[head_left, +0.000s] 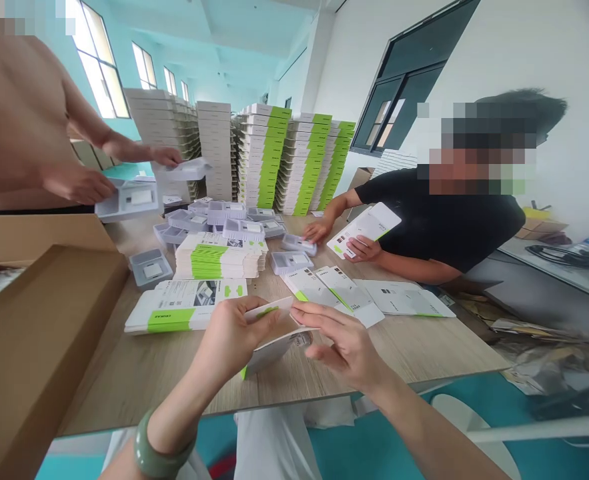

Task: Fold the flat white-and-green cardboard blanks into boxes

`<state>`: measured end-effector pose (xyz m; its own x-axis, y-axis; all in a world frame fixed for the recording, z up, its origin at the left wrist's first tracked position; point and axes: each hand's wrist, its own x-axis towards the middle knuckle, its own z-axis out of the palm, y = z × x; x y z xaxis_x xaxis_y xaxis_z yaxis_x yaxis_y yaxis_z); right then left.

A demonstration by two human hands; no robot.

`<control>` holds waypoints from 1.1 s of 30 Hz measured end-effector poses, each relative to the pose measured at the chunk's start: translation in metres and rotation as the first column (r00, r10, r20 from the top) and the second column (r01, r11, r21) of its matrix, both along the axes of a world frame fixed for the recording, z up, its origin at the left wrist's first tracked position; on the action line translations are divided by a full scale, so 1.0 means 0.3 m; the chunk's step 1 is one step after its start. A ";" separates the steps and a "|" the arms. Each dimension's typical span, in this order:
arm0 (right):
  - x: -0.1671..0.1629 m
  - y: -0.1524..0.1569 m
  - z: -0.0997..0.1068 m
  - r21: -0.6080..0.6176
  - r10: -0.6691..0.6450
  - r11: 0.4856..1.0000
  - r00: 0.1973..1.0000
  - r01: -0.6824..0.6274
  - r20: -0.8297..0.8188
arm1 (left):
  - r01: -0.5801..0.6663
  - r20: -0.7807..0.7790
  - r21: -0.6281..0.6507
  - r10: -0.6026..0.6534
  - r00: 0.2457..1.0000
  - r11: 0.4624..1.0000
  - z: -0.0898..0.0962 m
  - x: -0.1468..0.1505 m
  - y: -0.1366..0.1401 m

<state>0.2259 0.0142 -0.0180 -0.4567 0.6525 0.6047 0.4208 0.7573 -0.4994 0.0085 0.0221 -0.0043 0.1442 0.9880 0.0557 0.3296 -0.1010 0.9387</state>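
Observation:
A white and green cardboard box (273, 352) is tilted above the near table edge, its open side facing right. My left hand (239, 333) grips its upper left part, thumb across the top panel. At the box's right end, my right hand (341, 343) has its fingers stretched out against the flap, thumb apart below. Left of the box lies a pile of flat printed cartons (174, 307), with a taller stack of flat cartons (219, 257) behind it. More flat cartons (324, 293) are spread to the right.
Plastic trays (244, 230) with small white items crowd the table's middle. A co-worker on the left holds trays (130, 199); another on the right holds a carton (364, 230) and touches a tray. A large brown box (49, 347) stands left; tall box stacks (269, 157) rise behind.

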 end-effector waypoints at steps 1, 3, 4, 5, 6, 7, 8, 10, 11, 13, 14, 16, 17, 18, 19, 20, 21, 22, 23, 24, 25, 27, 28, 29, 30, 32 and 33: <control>-0.004 0.004 0.008 -0.030 -0.002 1.000 1.000 0.002 0.023 | 0.018 0.008 -0.010 -0.018 1.000 1.000 0.002 0.000 0.001; -0.018 0.010 0.021 -0.139 0.002 0.990 0.999 0.005 0.048 | 0.089 0.034 -0.017 -0.089 0.995 0.996 0.007 -0.002 0.003; -0.027 0.011 0.025 -0.205 0.005 0.979 0.999 0.003 0.038 | 0.128 0.049 -0.005 -0.128 0.991 0.992 0.009 -0.004 0.004; -0.038 0.010 0.027 -0.273 0.002 0.962 1.000 0.002 0.015 | 0.164 0.067 0.014 -0.165 0.984 0.986 0.007 -0.007 0.004; -0.050 0.008 0.025 -0.332 -0.014 0.943 1.000 0.006 -0.024 | 0.193 0.088 0.030 -0.195 0.977 0.981 0.001 -0.010 0.002; -0.063 0.005 0.021 -0.380 -0.043 0.925 0.996 0.011 -0.076 | 0.211 0.118 0.042 -0.215 0.970 0.977 -0.010 -0.012 -0.001; -0.078 0.000 0.015 -0.423 -0.083 0.906 0.987 0.017 -0.139 | 0.213 0.154 0.050 -0.219 0.964 0.976 -0.028 -0.012 -0.007; -0.112 -0.012 0.000 -0.507 -0.171 0.862 0.946 0.008 -0.276 | 0.139 0.232 0.089 -0.156 0.960 0.986 -0.081 -0.003 -0.023; -0.130 -0.018 -0.007 -0.547 -0.217 0.837 0.911 -0.012 -0.351 | 0.043 0.269 0.134 -0.078 0.960 0.990 -0.115 0.008 -0.034; -0.168 -0.027 -0.017 -0.618 -0.295 0.782 0.824 -0.083 -0.484 | -0.270 0.357 0.297 0.155 0.921 0.916 -0.183 0.037 -0.059; -0.186 -0.030 -0.020 -0.643 -0.337 0.758 0.775 -0.114 -0.535 | -0.426 0.405 0.377 0.267 0.874 0.823 -0.212 0.052 -0.072; -0.219 -0.032 -0.021 -0.680 -0.430 0.719 0.678 -0.142 -0.596 | -0.546 0.417 0.552 0.358 0.835 0.631 -0.253 0.079 -0.094; -0.233 -0.032 -0.021 -0.692 -0.472 0.708 0.635 -0.140 -0.611 | -0.525 0.378 0.622 0.365 0.851 0.580 -0.263 0.089 -0.102; -0.245 -0.032 -0.021 -0.699 -0.507 0.702 0.595 -0.134 -0.623 | -0.477 0.320 0.670 0.359 0.877 0.569 -0.268 0.097 -0.107; -0.255 -0.031 -0.021 -0.704 -0.534 0.699 0.562 -0.126 -0.631 | -0.432 0.266 0.683 0.349 0.898 0.589 -0.268 0.103 -0.109; -0.263 -0.030 -0.023 -0.707 -0.552 0.697 0.539 -0.122 -0.637 | -0.408 0.238 0.668 0.342 0.909 0.622 -0.265 0.109 -0.109; -0.269 -0.030 -0.026 -0.711 -0.564 0.692 0.522 -0.123 -0.640 | -0.404 0.236 0.635 0.333 0.913 0.658 -0.261 0.115 -0.107; -0.274 -0.030 -0.029 -0.716 -0.575 0.687 0.508 -0.126 -0.641 | -0.413 0.259 0.596 0.322 0.910 0.688 -0.256 0.122 -0.105; -0.278 -0.030 -0.031 -0.723 -0.587 0.679 0.499 -0.125 -0.638 | -0.427 0.300 0.566 0.306 0.903 0.705 -0.252 0.129 -0.102; -0.281 -0.030 -0.033 -0.731 -0.599 0.672 0.494 -0.118 -0.630 | -0.441 0.349 0.549 0.284 0.893 0.710 -0.248 0.137 -0.099; -0.284 -0.029 -0.034 -0.740 -0.612 0.665 0.495 -0.100 -0.617 | -0.458 0.396 0.542 0.267 0.879 0.704 -0.245 0.143 -0.096; -0.289 -0.025 -0.028 -0.745 -0.638 0.666 0.491 -0.033 -0.593 | -0.475 0.430 0.563 0.251 0.867 0.677 -0.241 0.149 -0.092; -0.292 -0.023 -0.022 -0.742 -0.652 0.670 0.478 -0.001 -0.589 | -0.471 0.417 0.586 0.253 0.873 0.659 -0.240 0.149 -0.091; -0.295 -0.020 -0.015 -0.740 -0.662 0.673 0.461 0.019 -0.591 | -0.453 0.385 0.612 0.257 0.886 0.648 -0.239 0.147 -0.089; -0.298 -0.016 -0.007 -0.738 -0.669 0.675 0.444 0.026 -0.596 | -0.429 0.345 0.637 0.261 0.902 0.641 -0.238 0.143 -0.087; -0.303 -0.009 0.009 -0.738 -0.676 0.675 0.419 0.021 -0.606 | -0.401 0.287 0.669 0.280 0.916 0.626 -0.237 0.137 -0.083; -0.305 -0.005 0.016 -0.738 -0.676 0.675 0.413 0.014 -0.610 | -0.395 0.267 0.680 0.294 0.918 0.618 -0.236 0.136 -0.081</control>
<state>0.1345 0.0127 -0.0133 0.3711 0.9282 -0.0285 -0.2702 0.0786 -0.9596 0.0492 -0.0021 -0.0752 -0.2563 0.6120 0.7482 0.3753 -0.6503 0.6605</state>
